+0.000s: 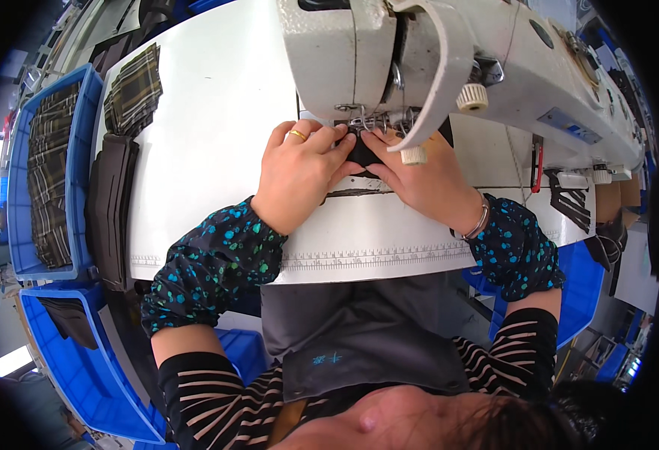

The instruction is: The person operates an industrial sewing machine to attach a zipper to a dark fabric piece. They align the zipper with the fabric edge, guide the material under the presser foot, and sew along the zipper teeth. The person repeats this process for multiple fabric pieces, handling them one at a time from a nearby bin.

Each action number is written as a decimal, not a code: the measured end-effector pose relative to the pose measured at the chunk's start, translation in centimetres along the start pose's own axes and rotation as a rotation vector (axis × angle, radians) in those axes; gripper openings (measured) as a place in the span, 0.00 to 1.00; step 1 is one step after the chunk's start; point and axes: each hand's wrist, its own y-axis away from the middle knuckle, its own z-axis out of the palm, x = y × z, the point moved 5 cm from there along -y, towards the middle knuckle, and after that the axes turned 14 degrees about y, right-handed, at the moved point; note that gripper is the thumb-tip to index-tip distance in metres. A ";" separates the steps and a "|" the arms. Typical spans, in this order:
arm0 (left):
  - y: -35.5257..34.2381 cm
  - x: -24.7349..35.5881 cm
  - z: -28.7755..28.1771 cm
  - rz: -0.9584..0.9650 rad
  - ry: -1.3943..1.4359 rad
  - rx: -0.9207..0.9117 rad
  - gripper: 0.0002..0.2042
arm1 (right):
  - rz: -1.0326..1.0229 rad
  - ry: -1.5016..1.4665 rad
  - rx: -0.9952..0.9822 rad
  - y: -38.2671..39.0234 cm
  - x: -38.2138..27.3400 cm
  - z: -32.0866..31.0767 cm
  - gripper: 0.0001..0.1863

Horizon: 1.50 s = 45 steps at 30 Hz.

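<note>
My left hand, with a ring on one finger, lies at the left of a small black fabric piece under the sewing machine's needle area. Its thumb and fingers are pressed together on the piece's edge. From the other side, my right hand grips the same piece, its fingertips close to the presser foot. Both thumbs point toward each other at the near edge of the fabric. The white sewing machine rises just beyond my hands, and its curved guard partly covers my right fingers.
A ruler strip runs along the white table's front edge. At left lie plaid fabric pieces, a stack of dark pieces and blue bins. A red-handled tool and black strips lie at right.
</note>
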 end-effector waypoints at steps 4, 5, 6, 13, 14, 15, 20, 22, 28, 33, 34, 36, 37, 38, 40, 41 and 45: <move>0.0 0.1 0.0 0.001 -0.005 0.001 0.18 | 0.011 -0.024 0.017 0.0 0.0 -0.1 0.22; 0.0 0.1 0.0 0.001 -0.006 0.000 0.18 | 0.010 -0.031 0.014 0.0 0.0 -0.1 0.21; 0.0 0.1 0.0 0.001 -0.006 0.000 0.18 | 0.009 -0.037 0.011 -0.1 0.0 -0.1 0.21; 0.0 0.2 0.0 0.014 -0.011 0.004 0.19 | 0.004 -0.034 0.017 0.0 0.0 0.1 0.19; 0.0 0.2 0.0 0.014 -0.007 0.004 0.19 | 0.006 -0.042 0.016 0.0 0.1 0.1 0.19; -0.1 0.2 0.0 0.016 -0.006 0.006 0.19 | 0.006 -0.048 0.017 0.0 0.1 0.1 0.19; -0.2 0.0 -0.1 0.020 -0.011 0.027 0.18 | 0.000 -0.032 0.007 -0.2 0.3 0.1 0.19; -0.2 0.0 -0.1 0.023 -0.011 0.032 0.18 | 0.012 -0.042 0.002 -0.2 0.4 0.0 0.19; -0.1 0.1 -0.1 0.024 -0.017 0.036 0.18 | -0.015 0.041 0.006 -0.3 1.9 0.7 0.10; 0.0 0.2 -0.1 0.032 -0.010 0.043 0.18 | 0.110 -0.008 -0.020 -0.4 3.2 0.2 0.08; 0.0 0.3 -0.1 0.031 -0.009 0.041 0.18 | 0.114 -0.010 -0.021 -0.3 3.3 0.3 0.08; 0.0 0.3 -0.1 0.028 -0.007 0.039 0.18 | 0.120 -0.018 -0.020 -0.4 3.1 -0.1 0.08; 0.0 0.4 -0.1 0.030 -0.009 0.040 0.18 | 0.123 -0.020 -0.020 -0.5 3.1 -0.2 0.08; -0.1 0.4 -0.1 0.032 -0.010 0.040 0.18 | 0.117 -0.012 -0.023 -0.5 3.1 -0.1 0.08; -0.1 0.5 0.0 0.031 -0.015 0.036 0.18 | 0.104 0.003 -0.030 -0.3 3.2 0.0 0.08; -0.1 0.6 0.1 0.029 -0.018 0.032 0.18 | 0.084 0.019 -0.012 -0.2 3.2 -0.1 0.09; 0.6 0.2 0.0 0.015 -0.033 0.038 0.18 | -0.048 0.105 0.051 0.1 1.8 -3.8 0.14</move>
